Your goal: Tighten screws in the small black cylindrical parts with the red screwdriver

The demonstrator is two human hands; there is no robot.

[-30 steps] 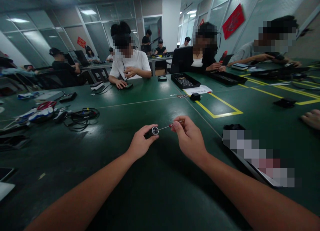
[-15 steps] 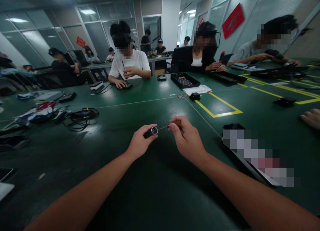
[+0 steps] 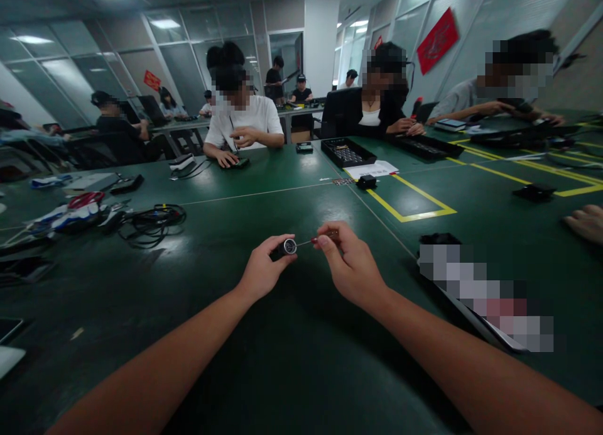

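Observation:
My left hand [image 3: 264, 266] is closed around a short black cylinder [image 3: 288, 246] with a silver-rimmed round end that faces right and toward me. Between the fingers of my right hand [image 3: 351, 262] is a thin screwdriver [image 3: 315, 240] with a reddish handle, mostly covered by the fingers. Its metal shaft points left, and the tip reaches the cylinder's round end. Whether the tip sits inside the end or only touches its rim, I cannot tell. Both hands are held above the green table [image 3: 282, 372], in the middle of the view.
Coiled black cables [image 3: 155, 224] and gloves [image 3: 70, 214] lie to the left. A pixelated pouch-like item [image 3: 475, 297] lies to the right, near another person's hand [image 3: 586, 222]. Across the table are black trays [image 3: 348, 152], a small black block [image 3: 366, 182] and several people at work.
My right hand and the screwdriver have shifted very slightly, the handle a little to the left. The left hand and the cylinder stay nearly in place.

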